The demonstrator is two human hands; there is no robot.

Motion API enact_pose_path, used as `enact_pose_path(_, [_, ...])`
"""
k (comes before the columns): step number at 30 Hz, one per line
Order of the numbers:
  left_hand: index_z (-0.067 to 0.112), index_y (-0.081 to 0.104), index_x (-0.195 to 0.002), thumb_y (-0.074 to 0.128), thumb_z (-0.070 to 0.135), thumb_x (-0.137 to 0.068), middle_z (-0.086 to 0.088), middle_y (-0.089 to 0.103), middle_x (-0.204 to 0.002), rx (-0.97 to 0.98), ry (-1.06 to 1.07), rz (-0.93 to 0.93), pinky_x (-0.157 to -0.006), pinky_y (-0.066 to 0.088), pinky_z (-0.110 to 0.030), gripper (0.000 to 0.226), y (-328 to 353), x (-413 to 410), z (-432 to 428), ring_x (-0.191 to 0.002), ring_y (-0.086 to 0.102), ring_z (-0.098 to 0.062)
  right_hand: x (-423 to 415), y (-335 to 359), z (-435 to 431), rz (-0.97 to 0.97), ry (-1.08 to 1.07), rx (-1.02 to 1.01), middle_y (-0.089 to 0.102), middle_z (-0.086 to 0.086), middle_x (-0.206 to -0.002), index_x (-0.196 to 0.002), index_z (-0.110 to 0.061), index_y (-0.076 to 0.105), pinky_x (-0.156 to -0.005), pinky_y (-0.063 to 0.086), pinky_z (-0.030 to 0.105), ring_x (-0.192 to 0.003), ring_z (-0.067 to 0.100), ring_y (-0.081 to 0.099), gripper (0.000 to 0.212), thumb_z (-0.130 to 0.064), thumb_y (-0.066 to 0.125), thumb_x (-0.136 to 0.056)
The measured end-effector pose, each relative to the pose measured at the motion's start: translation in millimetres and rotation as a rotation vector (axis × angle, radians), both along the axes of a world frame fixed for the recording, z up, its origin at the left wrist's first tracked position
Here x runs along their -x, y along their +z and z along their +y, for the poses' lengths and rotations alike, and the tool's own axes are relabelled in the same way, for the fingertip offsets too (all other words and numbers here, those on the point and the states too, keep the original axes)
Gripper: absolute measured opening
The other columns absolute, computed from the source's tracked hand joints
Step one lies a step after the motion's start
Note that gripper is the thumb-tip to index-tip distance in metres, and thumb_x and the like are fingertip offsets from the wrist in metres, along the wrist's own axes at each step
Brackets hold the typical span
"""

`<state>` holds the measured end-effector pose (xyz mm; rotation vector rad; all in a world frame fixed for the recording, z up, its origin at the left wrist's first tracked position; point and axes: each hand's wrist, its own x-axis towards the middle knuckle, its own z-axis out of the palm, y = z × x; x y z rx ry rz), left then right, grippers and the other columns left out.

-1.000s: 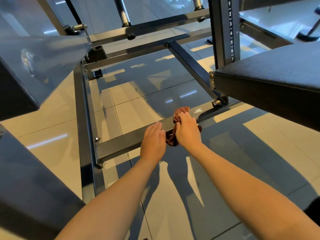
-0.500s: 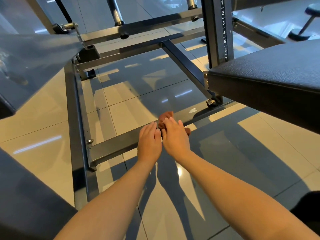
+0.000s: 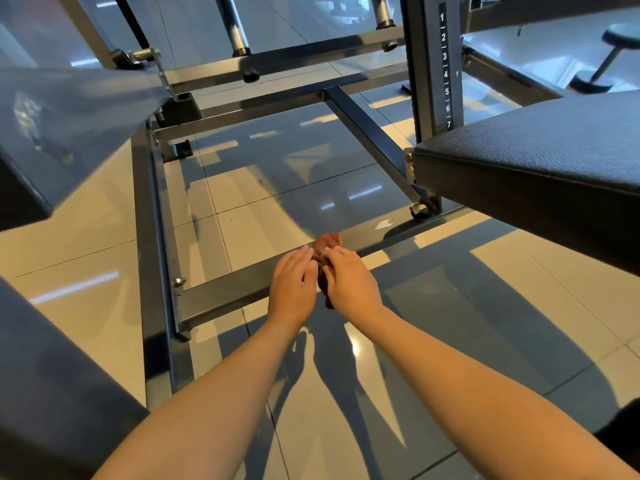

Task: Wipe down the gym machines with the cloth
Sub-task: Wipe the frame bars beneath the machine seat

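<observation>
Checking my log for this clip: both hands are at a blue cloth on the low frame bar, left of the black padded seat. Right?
Not quite. The head view shows the cloth is reddish-brown, not blue. Otherwise yes: left hand and right hand are at it on the low frame bar, left of the black padded seat.

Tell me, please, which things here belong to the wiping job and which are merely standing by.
In the job: cloth, held by the right hand; left hand beside it; bar beneath.
Standing by: pad; numbered post; floor.
</observation>
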<state>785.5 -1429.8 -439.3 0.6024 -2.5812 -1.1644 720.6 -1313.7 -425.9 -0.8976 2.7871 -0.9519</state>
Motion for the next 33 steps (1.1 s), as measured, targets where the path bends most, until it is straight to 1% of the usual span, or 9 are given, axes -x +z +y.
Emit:
enact_pose_path(5, [0.016, 0.054, -0.145, 0.035, 0.025, -0.110, 0.001, 0.050, -0.151, -0.031, -0.039, 0.022, -0.117, 0.019, -0.022, 0.041, 7, -2, 11, -0.143, 0.035, -0.015, 8, 16, 21, -0.240, -0.226, 0.269, 0.064, -0.010, -0.107, -0.118, -0.028, 0.059, -0.080, 0.048, 0.028, -0.099, 0.013, 0.062, 0.019, -0.026, 0.046, -0.106])
enact_pose_path(9, [0.025, 0.057, -0.142, 0.043, 0.028, -0.108, 0.009, 0.062, -0.134, -0.182, -0.120, 0.067, -0.104, 0.041, -0.026, 0.037, 23, 6, 33, -0.123, 0.052, -0.008, 18, 30, 32, -0.273, -0.257, 0.436, 0.062, -0.008, -0.112, -0.118, -0.028, 0.061, -0.087, 0.045, 0.022, -0.101, 0.005, 0.057, 0.017, -0.025, 0.052, -0.103])
enact_pose_path(14, [0.028, 0.064, -0.114, 0.055, 0.020, -0.102, 0.012, 0.066, -0.106, -0.358, -0.022, 0.110, -0.074, 0.042, -0.005, 0.017, 40, 23, 50, -0.097, 0.061, -0.001, 23, 37, 48, -0.475, -0.271, 0.571, 0.065, -0.005, -0.119, -0.127, -0.028, 0.063, -0.097, 0.054, 0.034, -0.109, 0.008, 0.061, 0.026, -0.029, 0.057, -0.101])
enact_pose_path(17, [0.026, 0.066, -0.103, 0.053, 0.018, -0.103, 0.009, 0.068, -0.100, -0.459, 0.043, 0.137, -0.068, 0.043, -0.003, 0.015, 46, 32, 50, -0.092, 0.062, -0.002, 26, 43, 66, -0.698, -0.246, 0.832, 0.070, 0.001, -0.108, -0.125, -0.016, 0.061, -0.091, 0.058, 0.032, -0.101, 0.016, 0.069, 0.025, -0.013, 0.059, -0.101])
enact_pose_path(19, [0.022, 0.068, -0.103, 0.050, 0.019, -0.105, 0.007, 0.069, -0.100, -0.490, 0.070, 0.118, -0.066, 0.043, -0.003, 0.019, 48, 37, 50, -0.091, 0.063, -0.004, 28, 42, 76, -0.644, -0.218, 0.902, 0.074, 0.011, -0.104, -0.115, -0.013, 0.068, -0.089, 0.057, 0.043, -0.101, 0.030, 0.071, 0.017, -0.012, 0.062, -0.099])
enact_pose_path(22, [0.018, 0.069, -0.111, 0.046, 0.021, -0.106, 0.002, 0.070, -0.105, -0.531, 0.110, 0.108, -0.065, 0.045, -0.006, 0.024, 51, 45, 53, -0.093, 0.064, -0.007, 26, 42, 81, -0.578, -0.159, 0.841, 0.073, 0.018, -0.102, -0.104, -0.027, 0.074, -0.082, 0.056, 0.049, -0.097, 0.039, 0.068, 0.016, -0.019, 0.060, -0.102])
enact_pose_path(27, [0.030, 0.054, -0.114, 0.054, 0.027, -0.104, 0.000, 0.059, -0.100, -0.630, -0.045, 0.073, -0.058, 0.047, -0.011, 0.011, 62, 44, 61, -0.082, 0.061, -0.013, 44, 36, 88, -0.414, -0.380, 0.527, 0.070, 0.005, -0.108, -0.109, -0.027, 0.058, -0.086, 0.058, 0.043, -0.095, 0.017, 0.068, 0.008, -0.024, 0.059, -0.102])
enact_pose_path(30, [0.038, 0.053, -0.110, 0.078, 0.025, -0.087, 0.002, 0.051, -0.119, -0.451, -0.318, -0.043, -0.071, 0.048, -0.008, 0.037, 52, 41, 63, -0.101, 0.059, -0.013, 45, 39, 90, -0.420, -0.448, 0.550, 0.067, -0.001, -0.102, -0.096, -0.035, 0.058, -0.085, 0.058, 0.045, -0.094, 0.017, 0.067, 0.004, -0.035, 0.059, -0.101])
enact_pose_path(33, [0.036, 0.063, -0.103, 0.075, 0.023, -0.089, 0.006, 0.053, -0.114, -0.271, -0.278, -0.010, -0.082, 0.039, -0.005, 0.022, 40, 45, 66, -0.103, 0.055, -0.007, 45, 40, 91, -0.439, -0.411, 0.593, 0.069, 0.005, -0.102, -0.091, -0.034, 0.060, -0.085, 0.059, 0.042, -0.094, 0.020, 0.068, 0.010, -0.032, 0.060, -0.101])
